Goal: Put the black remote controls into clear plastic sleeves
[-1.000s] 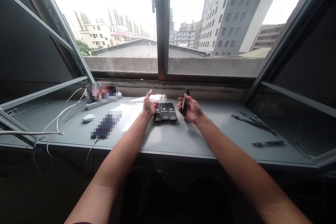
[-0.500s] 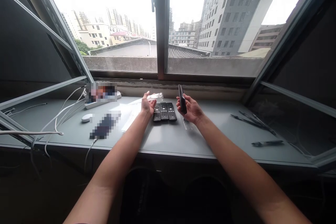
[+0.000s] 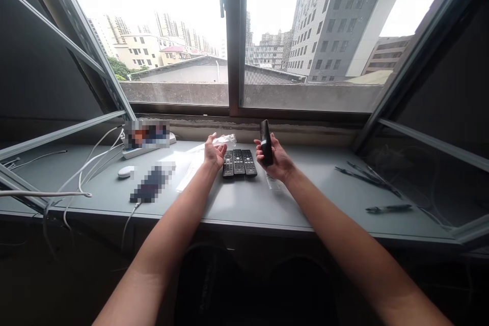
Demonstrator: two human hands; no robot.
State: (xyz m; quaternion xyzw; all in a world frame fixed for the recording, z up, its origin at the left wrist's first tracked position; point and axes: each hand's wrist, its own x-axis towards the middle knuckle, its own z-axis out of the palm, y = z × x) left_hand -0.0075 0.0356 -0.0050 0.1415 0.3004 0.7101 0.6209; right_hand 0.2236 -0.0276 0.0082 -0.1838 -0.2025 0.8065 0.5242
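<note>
Three black remote controls lie side by side on the grey table. My right hand, to their right, grips another black remote, held nearly upright with its top end above the fingers. At the left edge of the row is my left hand, its fingers apart and slightly curled, with nothing in its palm. Clear plastic wrapping shows just behind the left hand. Beneath the right hand lies another clear plastic piece.
A blurred dark device with a cable, a white round object and a power strip with cables are on the left. A pen and dark thin items lie right. Metal frames flank the window.
The remote in my right hand has been turned, so more of its broad face shows. My left hand is nearly where it was, still open.
</note>
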